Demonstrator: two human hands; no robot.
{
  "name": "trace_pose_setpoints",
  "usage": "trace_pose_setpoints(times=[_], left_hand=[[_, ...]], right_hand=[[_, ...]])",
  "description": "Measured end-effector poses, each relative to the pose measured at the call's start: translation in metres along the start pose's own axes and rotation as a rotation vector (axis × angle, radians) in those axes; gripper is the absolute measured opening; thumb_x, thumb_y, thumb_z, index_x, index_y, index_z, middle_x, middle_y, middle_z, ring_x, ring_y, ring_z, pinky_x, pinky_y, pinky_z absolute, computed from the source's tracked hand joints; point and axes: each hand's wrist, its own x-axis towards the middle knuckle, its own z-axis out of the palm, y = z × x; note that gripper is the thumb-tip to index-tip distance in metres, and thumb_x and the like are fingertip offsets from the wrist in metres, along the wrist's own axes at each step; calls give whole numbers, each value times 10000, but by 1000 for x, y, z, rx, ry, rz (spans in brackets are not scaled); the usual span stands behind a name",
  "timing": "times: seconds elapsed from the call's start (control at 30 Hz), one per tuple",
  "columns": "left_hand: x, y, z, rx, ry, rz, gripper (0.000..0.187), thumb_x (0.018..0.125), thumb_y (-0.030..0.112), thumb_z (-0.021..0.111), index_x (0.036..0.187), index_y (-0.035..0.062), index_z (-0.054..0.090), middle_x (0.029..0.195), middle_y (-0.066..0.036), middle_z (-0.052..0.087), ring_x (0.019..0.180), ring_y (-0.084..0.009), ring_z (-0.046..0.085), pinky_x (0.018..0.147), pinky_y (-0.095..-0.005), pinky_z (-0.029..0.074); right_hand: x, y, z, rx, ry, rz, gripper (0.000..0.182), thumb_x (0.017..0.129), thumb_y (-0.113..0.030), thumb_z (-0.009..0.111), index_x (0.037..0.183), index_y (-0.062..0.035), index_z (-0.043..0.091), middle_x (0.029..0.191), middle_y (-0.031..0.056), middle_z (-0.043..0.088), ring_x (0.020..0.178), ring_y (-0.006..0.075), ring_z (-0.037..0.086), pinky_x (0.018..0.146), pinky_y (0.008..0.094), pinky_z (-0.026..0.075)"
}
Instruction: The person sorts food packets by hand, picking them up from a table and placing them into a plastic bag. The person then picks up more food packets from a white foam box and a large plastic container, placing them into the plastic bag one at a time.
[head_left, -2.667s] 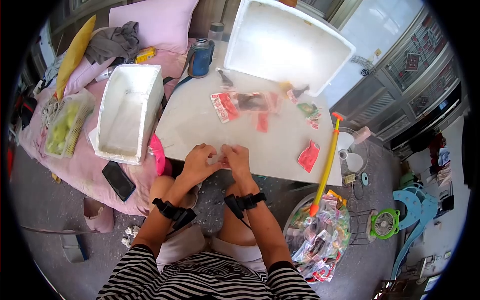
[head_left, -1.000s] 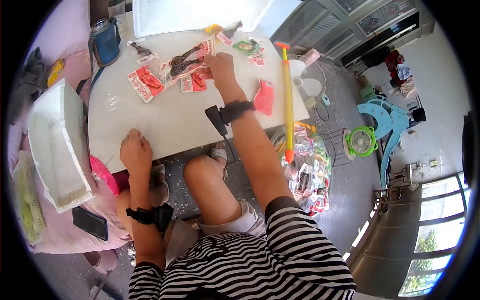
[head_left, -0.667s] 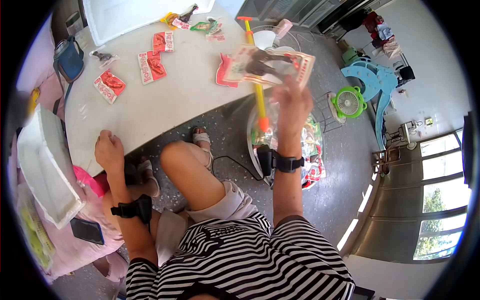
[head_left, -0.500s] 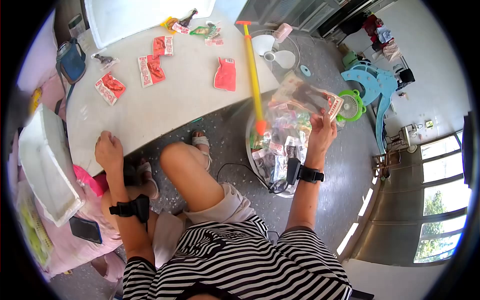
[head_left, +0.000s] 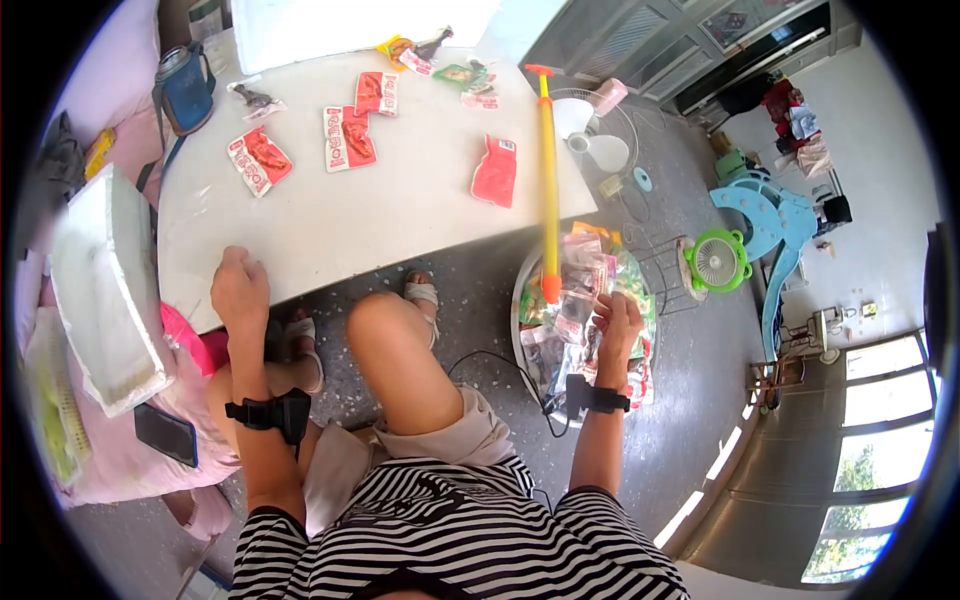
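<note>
My right hand [head_left: 618,325] is over a round basin [head_left: 517,345] heaped with small food packets [head_left: 570,325]. Its fingers are apart and slightly bent at the packets, with nothing visibly gripped. On the near left edge of the table [head_left: 400,225] rests my left hand [head_left: 241,288], fingers curled in and nothing seen in them. Red-and-white snack packets [head_left: 260,161] lie beyond it, two of them overlapping. Farther right is a red packet [head_left: 495,172]. Clear packets with dark pieces [head_left: 257,100] lie toward the back.
A yellow rod with orange ends [head_left: 549,190] reaches from the table's right side over the basin. White foam boxes [head_left: 115,300] stand left and at the back. A blue flask [head_left: 185,90], a phone [head_left: 166,435], a green fan [head_left: 719,260] and a black cable [head_left: 520,365] surround the workspace.
My right hand has come down to the basin, and the large clear packet it held up is no longer in it. My left hand stays at the table edge. The view has shifted.
</note>
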Motion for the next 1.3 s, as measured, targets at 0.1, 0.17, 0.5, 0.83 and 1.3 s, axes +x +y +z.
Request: trace_pose_setpoints(times=[0.1, 0.17, 0.5, 0.83, 1.3], left_hand=[[-1, 7, -5, -86, 28, 14, 182, 740, 32, 636, 900, 38, 548, 731, -159, 597, 719, -350, 594, 640, -451, 458], [0, 12, -9, -119, 31, 50, 128, 741, 18, 622, 845, 34, 548, 712, -144, 569, 711, -348, 572, 629, -451, 450], [-1, 17, -12, -196, 106, 73, 64, 742, 28, 640, 751, 20, 578, 731, -141, 552, 732, -338, 556, 616, -447, 455], [-3, 18, -9, -207, 65, 20, 110, 728, 53, 671, 729, 28, 565, 727, -130, 563, 722, -328, 568, 621, -432, 468], [-7, 21, -3, -330, 56, 8, 129, 716, 10, 662, 797, 29, 563, 752, -142, 578, 678, -341, 591, 600, -424, 460]], right_hand=[[-7, -37, 67, -5, -273, -111, 219, 943, -218, 572, 974, -9, 629, 808, 76, 685, 594, 89, 600, 500, 210, 486], [-17, -60, 115, -74, -461, -152, 211, 945, -217, 574, 976, -18, 640, 802, 65, 686, 606, 90, 611, 508, 202, 485], [57, -36, 266, -1135, -272, -365, 637, 677, -456, 747, 989, 84, 618, 971, 234, 669, 909, 366, 659, 791, 426, 516], [-6, -27, 269, -348, -444, -501, 172, 729, -61, 719, 815, 22, 597, 690, 51, 601, 623, 113, 543, 584, 272, 463], [-154, -49, 296, -386, -953, -1464, 341, 569, 99, 594, 876, -50, 608, 915, 82, 563, 801, 270, 567, 659, 366, 493]])
